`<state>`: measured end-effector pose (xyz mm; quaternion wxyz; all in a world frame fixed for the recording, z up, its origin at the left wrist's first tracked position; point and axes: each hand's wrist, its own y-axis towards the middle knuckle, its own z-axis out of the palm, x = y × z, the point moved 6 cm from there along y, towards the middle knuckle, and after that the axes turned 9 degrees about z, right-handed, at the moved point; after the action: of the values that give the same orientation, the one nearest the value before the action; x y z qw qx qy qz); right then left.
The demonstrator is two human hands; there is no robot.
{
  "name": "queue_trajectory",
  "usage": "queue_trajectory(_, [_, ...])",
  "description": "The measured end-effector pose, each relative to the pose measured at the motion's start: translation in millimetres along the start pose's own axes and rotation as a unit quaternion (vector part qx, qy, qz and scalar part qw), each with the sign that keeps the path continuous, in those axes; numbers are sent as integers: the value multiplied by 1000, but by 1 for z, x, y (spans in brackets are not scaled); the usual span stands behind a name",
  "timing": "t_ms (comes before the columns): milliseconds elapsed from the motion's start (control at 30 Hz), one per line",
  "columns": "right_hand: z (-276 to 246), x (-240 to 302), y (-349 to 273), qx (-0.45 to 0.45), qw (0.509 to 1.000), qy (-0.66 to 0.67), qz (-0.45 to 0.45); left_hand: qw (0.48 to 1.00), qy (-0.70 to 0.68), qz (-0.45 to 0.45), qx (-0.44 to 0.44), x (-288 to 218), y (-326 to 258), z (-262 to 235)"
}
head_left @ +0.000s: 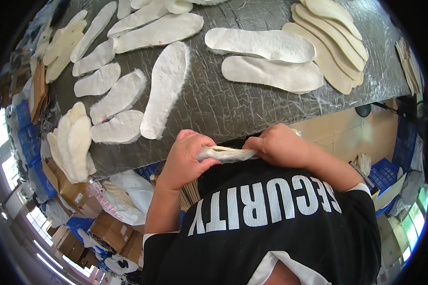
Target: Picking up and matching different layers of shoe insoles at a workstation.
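- Boxes [110, 228] and blue crates [29, 142] sit on the floor at the far left, below the table edge.
- A stack of fleecy insoles [73, 140] hangs over the left edge of the table [233, 107], which is wrapped in wrinkled grey film.
- More white insoles lie singly across the table; one long insole [164, 88] points toward the hands.
- The left hand [185, 159] curls its fingers tight around the left end of a held insole [226, 153], thumb on top.
- That insole is flat between both hands, just off the table's near edge, in front of the black shirt [271, 223].
- The right hand [280, 145] pinches the right end, fingers closed on it.
- Two pale insoles [271, 73] lie side by side above the right hand.
- A fanned stack of tan insoles [335, 40] rests near the table's right edge.
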<state>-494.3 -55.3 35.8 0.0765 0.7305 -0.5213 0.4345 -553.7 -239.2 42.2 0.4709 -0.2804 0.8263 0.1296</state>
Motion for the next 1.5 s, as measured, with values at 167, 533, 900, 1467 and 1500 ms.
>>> queue_trajectory(167, [0,-3,0,25,999,22,11,1000,14,8,-22,-2,1,1])
queue_trajectory(533, [0,-10,5,62,994,81,30,994,-10,65,-83,2,-1,2])
queue_trajectory(900, [31,-77,55,222,842,478,117,804,-562,-114,-154,54,-10,17])
queue_trajectory(1467, [64,-71,51,296,542,767,176,953,211,108,-186,-23,8,0])
queue_trajectory(1500, [65,-71,50,299,566,746,181,950,221,121,-184,-24,8,2])
